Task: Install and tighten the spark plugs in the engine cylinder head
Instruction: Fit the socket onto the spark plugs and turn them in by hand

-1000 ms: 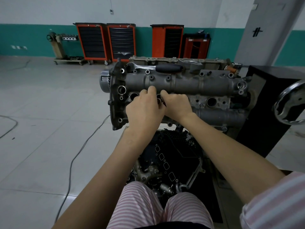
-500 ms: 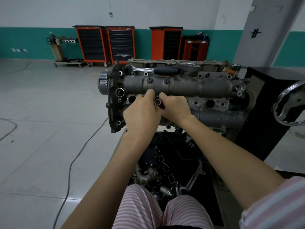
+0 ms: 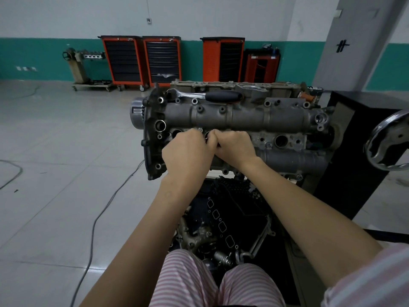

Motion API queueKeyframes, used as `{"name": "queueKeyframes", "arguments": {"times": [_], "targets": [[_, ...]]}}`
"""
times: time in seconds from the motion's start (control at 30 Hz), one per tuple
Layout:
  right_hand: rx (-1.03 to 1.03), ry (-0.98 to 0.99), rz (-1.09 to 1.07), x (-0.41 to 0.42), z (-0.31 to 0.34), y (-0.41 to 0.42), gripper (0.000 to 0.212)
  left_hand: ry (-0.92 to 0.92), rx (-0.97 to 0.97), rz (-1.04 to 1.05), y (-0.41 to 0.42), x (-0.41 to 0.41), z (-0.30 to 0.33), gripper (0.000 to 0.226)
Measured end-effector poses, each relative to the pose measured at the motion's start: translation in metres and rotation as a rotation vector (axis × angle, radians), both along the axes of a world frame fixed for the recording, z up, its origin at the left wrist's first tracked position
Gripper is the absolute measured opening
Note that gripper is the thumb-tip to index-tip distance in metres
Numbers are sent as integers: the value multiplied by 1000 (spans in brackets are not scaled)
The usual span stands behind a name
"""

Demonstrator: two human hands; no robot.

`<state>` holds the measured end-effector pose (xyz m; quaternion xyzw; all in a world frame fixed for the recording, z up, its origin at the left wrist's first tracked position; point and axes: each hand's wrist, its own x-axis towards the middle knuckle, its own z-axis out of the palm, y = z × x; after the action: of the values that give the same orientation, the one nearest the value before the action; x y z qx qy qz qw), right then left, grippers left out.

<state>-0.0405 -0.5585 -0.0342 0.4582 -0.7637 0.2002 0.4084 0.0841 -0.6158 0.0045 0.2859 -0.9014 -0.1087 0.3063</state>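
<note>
The fingertips of both hands meet over the second well from the left in the cylinder head, curled together round a small dark, metal-rimmed cylindrical piece [image 3: 207,136] of which only a sliver shows between them; whether it is a spark plug or a socket cannot be told. The left hand [image 3: 188,149] has its fingers bent down around that piece from the left, knuckles up. The right hand [image 3: 234,147] pinches it from the right, thumb tip touching the left hand's fingers.

Beneath them lies the grey cast-metal engine cylinder head [image 3: 239,129], mounted lengthwise left to right on a stand. It looks worn and dull, with a rounded camshaft housing along the far side, a second rounded housing along the near side, and a row of round plug wells between. One open well [image 3: 176,133] shows just left of the left hand; another open well [image 3: 281,140] lies well to the right. A dark cover plate closes the left end.

On the far top edge rests a chrome ratchet wrench with a black handle [image 3: 212,95]. A chrome handwheel [image 3: 386,142] stands at the right. Orange and black tool cabinets [image 3: 141,60] line the far wall, and a dark cable [image 3: 99,213] trails over the grey tiled floor [image 3: 55,151].
</note>
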Motion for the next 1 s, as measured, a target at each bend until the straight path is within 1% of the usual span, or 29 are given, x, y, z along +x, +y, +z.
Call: {"name": "queueKeyframes", "arguments": {"times": [0.07, 0.13, 0.17, 0.27, 0.33, 0.37, 0.43, 0.47, 0.53, 0.6, 0.73, 0.87, 1.0], "targets": [[26, -76, 8, -2, -1, 0, 29, 7, -52, 19, 0, 1, 1, 40], [79, -106, -22, -3, 0, 0, 29, 41, -81, -17, -1, 2, 1, 25], [106, -116, -35, -3, 1, 0, 26, 54, -88, -42, -1, 3, 1, 22], [100, -77, 6, -2, 1, 1, 17, 49, -58, -83, -3, 5, 0, 26], [65, -23, 26, 0, 1, 2, 13, 31, -20, -69, -4, 4, 0, 35], [38, 5, 37, 0, 1, 2, 13, 19, 6, -53, -4, 3, 0, 42], [4, 45, 52, -2, -1, 2, 23, -1, 50, -38, -4, 1, 0, 51], [-1, 49, 53, -4, -2, 2, 24, -9, 65, -42, -4, 1, 1, 50], [4, 52, 44, -6, -4, 1, 17, -13, 86, -45, -4, -1, 2, 47], [12, 23, 31, -6, -4, 1, 15, -4, 65, -31, -4, -1, 2, 46], [40, -46, 11, -5, -2, 0, 20, 11, -20, 9, -3, 1, 2, 39], [185, -112, -76, -11, -3, -2, 30, 35, -25, -41, -2, 2, 2, 22], [199, -82, -41, -11, -5, -2, 27, 59, -50, -101, -2, 2, -1, 22]]}}
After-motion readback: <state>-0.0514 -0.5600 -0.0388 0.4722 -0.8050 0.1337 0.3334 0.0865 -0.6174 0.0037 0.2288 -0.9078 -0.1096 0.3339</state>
